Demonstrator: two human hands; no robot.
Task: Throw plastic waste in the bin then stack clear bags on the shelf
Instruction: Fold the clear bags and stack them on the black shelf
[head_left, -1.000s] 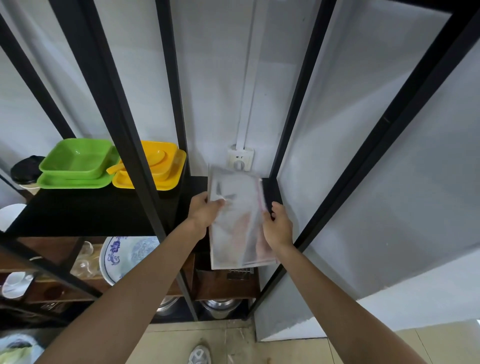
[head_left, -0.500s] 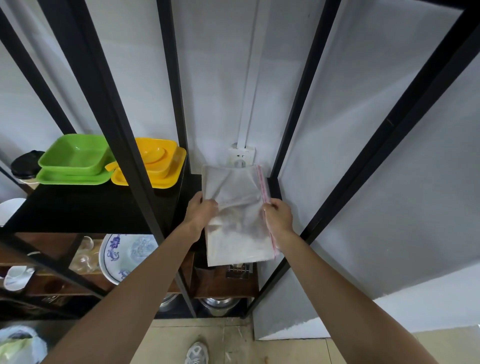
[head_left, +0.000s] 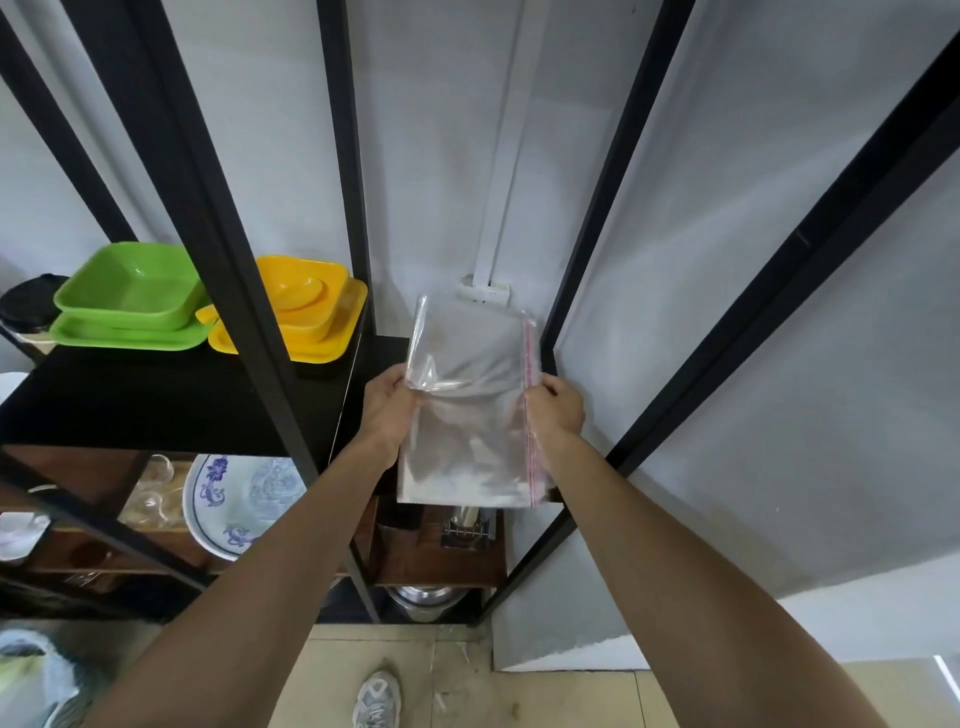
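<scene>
Left hand (head_left: 388, 404) and right hand (head_left: 557, 408) pinch side edges of crinkly clear bags (head_left: 470, 400), frame centre, over black shelf (head_left: 171, 400).

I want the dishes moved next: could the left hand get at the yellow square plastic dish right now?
Probably not: the left hand is gripping the clear plastic bags, and a black shelf post crosses the yellow square plastic dish.

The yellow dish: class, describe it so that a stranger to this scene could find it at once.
Start at the black shelf of the metal rack, left of the hands. Two sets of square plastic dishes stand side by side at its back. The yellow dish is the right-hand one, partly behind a black upright, with a yellow spoon in it, unlike the green dish.
</scene>
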